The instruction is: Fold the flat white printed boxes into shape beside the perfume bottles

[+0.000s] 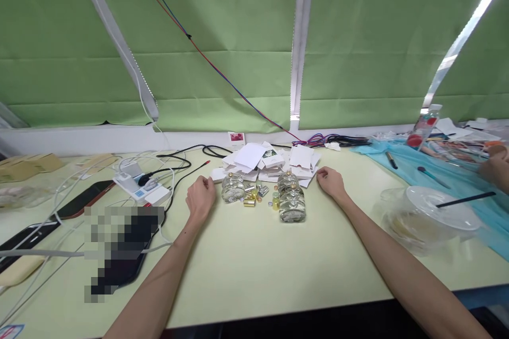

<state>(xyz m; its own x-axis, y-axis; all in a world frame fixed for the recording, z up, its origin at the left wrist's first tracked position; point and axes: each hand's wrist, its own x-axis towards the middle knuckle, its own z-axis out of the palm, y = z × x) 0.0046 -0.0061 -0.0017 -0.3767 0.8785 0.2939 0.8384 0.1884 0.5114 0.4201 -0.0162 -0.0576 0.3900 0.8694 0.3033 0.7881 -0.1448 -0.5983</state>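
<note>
My left hand (200,196) rests on the pale table in a loose fist, with nothing showing in it. Just to its right stand several clear glass bottles (233,188). My right hand (331,181) also lies with curled fingers, close to the right edge of a heap of white folded cards (270,163); no object shows in it. A second row of clear glass bottles (292,204) stands between my hands, nearer the right one. Small gold and silver caps (249,203) lie scattered between the two bottle groups.
A power strip (137,185), tangled cables and phones (85,198) occupy the left side. Cardboard boxes (29,167) sit at far left. On the right are a lidded plastic bowl (443,209), a blue cloth (377,156), a plastic bottle (427,124) and another person's hand (495,167).
</note>
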